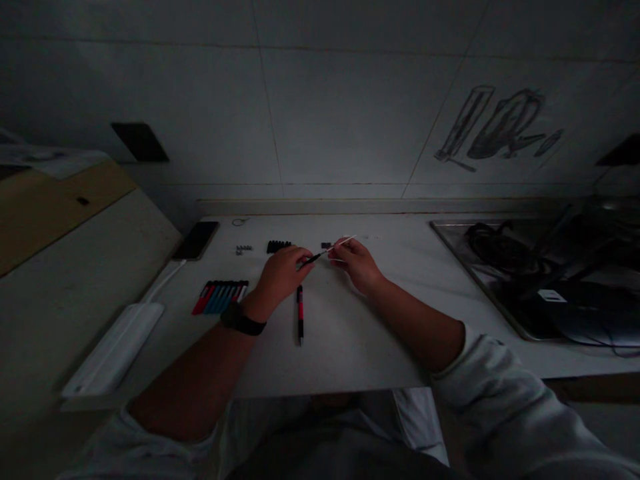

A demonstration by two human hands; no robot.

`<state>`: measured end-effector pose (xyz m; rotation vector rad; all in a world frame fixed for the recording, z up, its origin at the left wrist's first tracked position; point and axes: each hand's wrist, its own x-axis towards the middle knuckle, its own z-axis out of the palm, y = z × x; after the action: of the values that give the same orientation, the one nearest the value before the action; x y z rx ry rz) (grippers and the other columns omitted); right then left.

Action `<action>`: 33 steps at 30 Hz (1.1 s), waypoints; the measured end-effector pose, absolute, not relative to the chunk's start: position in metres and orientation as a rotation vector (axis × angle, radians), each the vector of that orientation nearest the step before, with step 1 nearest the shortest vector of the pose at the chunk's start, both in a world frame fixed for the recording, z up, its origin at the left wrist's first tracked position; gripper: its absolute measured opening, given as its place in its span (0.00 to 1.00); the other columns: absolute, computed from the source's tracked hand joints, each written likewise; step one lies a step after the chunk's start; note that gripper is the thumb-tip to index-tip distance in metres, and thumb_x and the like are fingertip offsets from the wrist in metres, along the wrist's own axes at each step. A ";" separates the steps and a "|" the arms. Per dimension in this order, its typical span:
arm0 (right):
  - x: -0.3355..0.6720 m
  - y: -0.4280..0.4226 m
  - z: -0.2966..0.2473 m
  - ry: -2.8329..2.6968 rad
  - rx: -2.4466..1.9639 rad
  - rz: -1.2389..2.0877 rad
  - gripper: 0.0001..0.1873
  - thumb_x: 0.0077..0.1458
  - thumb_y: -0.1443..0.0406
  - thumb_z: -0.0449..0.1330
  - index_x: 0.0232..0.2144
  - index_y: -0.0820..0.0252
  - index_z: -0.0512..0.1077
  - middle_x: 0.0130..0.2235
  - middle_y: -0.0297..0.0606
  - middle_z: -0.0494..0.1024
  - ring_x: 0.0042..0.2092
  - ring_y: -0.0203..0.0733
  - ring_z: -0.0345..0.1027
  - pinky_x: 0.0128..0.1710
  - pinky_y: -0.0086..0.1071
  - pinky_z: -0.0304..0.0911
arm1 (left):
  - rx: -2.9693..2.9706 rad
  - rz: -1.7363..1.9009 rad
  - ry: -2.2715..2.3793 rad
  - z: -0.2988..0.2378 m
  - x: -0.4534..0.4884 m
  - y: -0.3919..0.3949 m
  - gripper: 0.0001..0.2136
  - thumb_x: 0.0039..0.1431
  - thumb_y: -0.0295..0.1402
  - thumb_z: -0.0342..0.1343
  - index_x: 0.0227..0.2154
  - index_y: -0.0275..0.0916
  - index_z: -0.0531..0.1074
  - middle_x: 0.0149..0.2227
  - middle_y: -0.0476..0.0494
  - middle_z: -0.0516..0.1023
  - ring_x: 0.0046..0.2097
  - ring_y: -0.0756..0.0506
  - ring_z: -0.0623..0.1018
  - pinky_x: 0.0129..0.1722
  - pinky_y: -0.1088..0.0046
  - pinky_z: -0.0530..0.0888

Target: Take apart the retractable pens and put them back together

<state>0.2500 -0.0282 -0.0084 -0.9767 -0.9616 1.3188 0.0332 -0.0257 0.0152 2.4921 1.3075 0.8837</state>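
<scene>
My left hand (285,270) is closed, pinching a slim black pen part (313,259). My right hand (356,263) is closed round a thin white stick like a pen refill (348,239); its near end meets the tip of the black part. Below my hands lies a red and black pen (301,316). Left of my left wrist, several red and blue pen barrels (220,297) lie in a row. Beyond my left hand are several short black pieces (279,246) and small metallic pieces (243,249). A small dark item (326,245) lies just behind my fingertips.
A phone (197,241) with a white cable lies at the table's back left, and a white power strip (114,350) in front of it. A metal-rimmed sink (475,287) on the right holds dark cables and objects. A thin ring (240,221) lies near the wall.
</scene>
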 end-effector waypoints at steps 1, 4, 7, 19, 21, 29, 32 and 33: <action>0.251 -0.027 -0.008 -0.951 -0.976 1.303 0.21 0.46 0.50 0.74 0.35 0.54 0.72 0.37 0.34 0.81 0.41 0.42 0.75 0.43 0.38 0.70 | 2.496 0.887 1.315 0.016 0.032 -0.025 0.07 0.61 0.29 0.64 0.42 0.40 0.77 0.41 0.43 0.81 0.43 0.42 0.80 0.45 0.64 0.75; 0.254 -0.026 -0.007 -0.915 -0.977 1.263 0.21 0.45 0.51 0.74 0.35 0.53 0.72 0.39 0.34 0.81 0.41 0.40 0.75 0.43 0.37 0.70 | 2.463 0.935 1.341 0.015 0.031 -0.023 0.05 0.62 0.29 0.62 0.40 0.40 0.76 0.41 0.43 0.80 0.43 0.42 0.80 0.45 0.64 0.75; 0.254 -0.027 -0.006 -0.926 -0.993 1.272 0.22 0.45 0.51 0.74 0.35 0.54 0.72 0.38 0.34 0.81 0.40 0.40 0.75 0.42 0.37 0.70 | 2.311 1.058 1.321 0.013 0.033 -0.022 0.05 0.61 0.29 0.63 0.40 0.40 0.75 0.42 0.43 0.81 0.44 0.43 0.80 0.46 0.65 0.76; 0.256 -0.026 -0.001 -1.081 -0.990 1.262 0.20 0.49 0.49 0.71 0.38 0.52 0.72 0.41 0.35 0.81 0.41 0.41 0.75 0.43 0.37 0.70 | 2.003 1.098 1.275 0.017 0.039 -0.024 0.06 0.59 0.31 0.64 0.38 0.41 0.75 0.39 0.46 0.83 0.41 0.46 0.82 0.44 0.68 0.79; 0.273 -0.018 0.004 -1.140 -1.052 1.091 0.18 0.53 0.49 0.66 0.41 0.50 0.73 0.41 0.35 0.80 0.41 0.41 0.74 0.42 0.37 0.70 | 1.997 1.100 1.294 0.016 0.038 -0.023 0.06 0.59 0.31 0.65 0.38 0.42 0.75 0.39 0.46 0.83 0.42 0.46 0.82 0.43 0.68 0.79; 0.332 0.005 0.006 -1.604 -1.587 0.256 0.21 0.60 0.61 0.59 0.56 0.56 0.72 0.37 0.38 0.81 0.37 0.44 0.74 0.44 0.37 0.66 | 2.026 1.070 1.276 0.010 0.037 -0.020 0.06 0.60 0.31 0.66 0.39 0.41 0.76 0.39 0.46 0.83 0.41 0.46 0.81 0.44 0.67 0.78; 0.334 0.010 -0.003 -1.748 -1.750 0.189 0.16 0.61 0.63 0.60 0.51 0.55 0.76 0.38 0.39 0.83 0.38 0.44 0.75 0.42 0.36 0.65 | 2.026 1.065 1.275 0.009 0.037 -0.020 0.06 0.59 0.31 0.66 0.39 0.41 0.77 0.39 0.46 0.83 0.41 0.46 0.81 0.43 0.68 0.78; 0.333 0.012 -0.006 -1.792 -1.796 0.170 0.15 0.61 0.64 0.60 0.50 0.55 0.77 0.39 0.40 0.84 0.39 0.45 0.75 0.43 0.36 0.65 | 2.021 1.064 1.277 0.010 0.037 -0.020 0.06 0.59 0.31 0.66 0.39 0.41 0.77 0.39 0.46 0.83 0.40 0.46 0.81 0.43 0.68 0.78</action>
<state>0.3331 0.0118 -0.0062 -1.7956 -1.7922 0.1698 0.0373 -0.0203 0.0098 2.0214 1.2766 1.0635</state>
